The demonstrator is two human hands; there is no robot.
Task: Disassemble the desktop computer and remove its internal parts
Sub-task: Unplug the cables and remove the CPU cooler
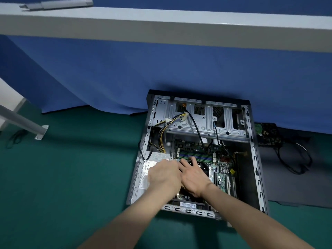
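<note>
The computer case (255,159) lies on its side, open, on the green floor (71,177), its far edge against the hanging blue cloth (125,72). Both your hands are inside its near half. Your left hand (164,174) sits over the inner edge of the power supply (145,177) in the case's near-left corner. It is blurred, knuckles up, and its grip cannot be told. Your right hand (195,178) touches it, fingers straight and spread over the dark cooler (203,168), tips at the memory slots (195,155). The motherboard (222,178) lies exposed to the right. Yellow and black wires (162,139) run up to the drive cage (206,121) along the far edge. A loose circuit board (268,135) rests beside the case's far-right corner.
</note>
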